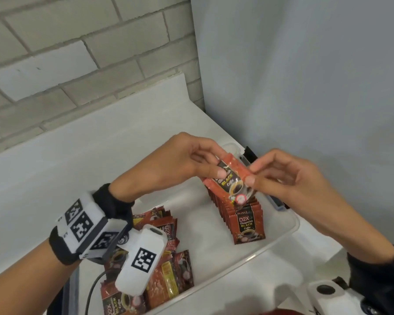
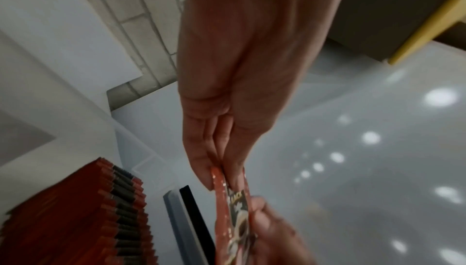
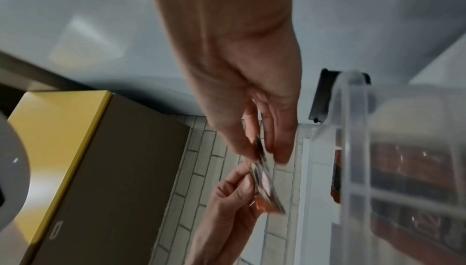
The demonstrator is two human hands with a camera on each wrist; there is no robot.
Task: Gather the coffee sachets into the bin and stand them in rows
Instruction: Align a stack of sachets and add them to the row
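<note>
With my left hand (image 1: 180, 162) and right hand (image 1: 289, 176) both pinching one D2X black coffee sachet (image 1: 231, 179) above the standing row (image 1: 241, 214) in the clear bin (image 1: 289, 226), I judged an uneven release could topple that row.

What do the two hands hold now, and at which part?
One coffee sachet, pinched above the bin: left hand at its upper left edge, right hand at its right edge.
</note>
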